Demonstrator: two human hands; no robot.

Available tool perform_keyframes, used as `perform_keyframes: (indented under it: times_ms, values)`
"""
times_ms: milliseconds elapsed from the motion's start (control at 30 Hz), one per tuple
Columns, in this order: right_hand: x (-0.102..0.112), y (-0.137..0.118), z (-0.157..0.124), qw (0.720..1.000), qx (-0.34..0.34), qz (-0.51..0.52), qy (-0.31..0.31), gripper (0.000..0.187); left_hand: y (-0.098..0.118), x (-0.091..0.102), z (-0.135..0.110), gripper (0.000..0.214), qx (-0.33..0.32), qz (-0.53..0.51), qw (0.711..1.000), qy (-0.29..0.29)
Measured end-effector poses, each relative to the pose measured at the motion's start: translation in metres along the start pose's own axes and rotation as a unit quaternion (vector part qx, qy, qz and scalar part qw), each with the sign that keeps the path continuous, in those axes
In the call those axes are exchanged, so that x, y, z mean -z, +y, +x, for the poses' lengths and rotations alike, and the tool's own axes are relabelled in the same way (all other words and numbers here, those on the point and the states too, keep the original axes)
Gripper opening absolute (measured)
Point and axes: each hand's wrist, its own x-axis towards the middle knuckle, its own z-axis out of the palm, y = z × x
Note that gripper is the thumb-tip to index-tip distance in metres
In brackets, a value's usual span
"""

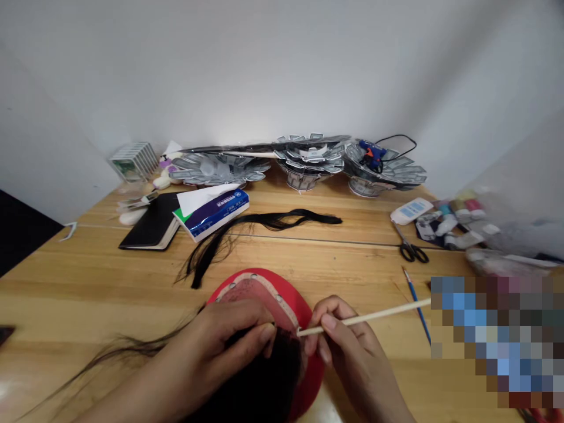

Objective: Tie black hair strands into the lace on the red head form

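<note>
Head view: apparently pinching dark hair [264,388] in the left hand [229,338], over a red form [301,301] on the surface [363,252]; gripping a pale stick [383,313] in the right hand [346,335]. Likely handling light and stiff, best holding near the tip; with soft, slippery hair, pinching close in.

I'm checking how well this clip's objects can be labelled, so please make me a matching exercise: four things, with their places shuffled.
Things
1. Thin pale stick
2. Black-handled metal scissors
3. Black-covered notebook
4. Blue-and-orange corded tool

Places
A. Left of the blue-and-white tissue pack
B. On the rightmost grey petal-edged dish
C. Held in the right hand
D. On the tabletop, by a flat white container with blue markings

Pairs: 1-C, 2-D, 3-A, 4-B
</note>
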Motion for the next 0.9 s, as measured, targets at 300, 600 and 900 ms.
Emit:
perform_keyframes:
  times_ms: [300,600,900]
  values:
    - [-0.004,-0.005,-0.001,1.000,0.003,-0.012,0.009,0.037,0.004,0.000,0.002,0.038,-0.009,0.054,0.998,-0.010]
    - [-0.002,0.003,-0.011,0.998,0.040,-0.016,0.044,0.032,0.001,0.001,-0.002,0.037,0.024,0.062,0.997,-0.034]
    - [-0.013,0.009,-0.024,0.965,0.173,-0.125,0.155,0.025,-0.016,0.025,-0.010,0.033,0.050,-0.054,0.997,-0.011]
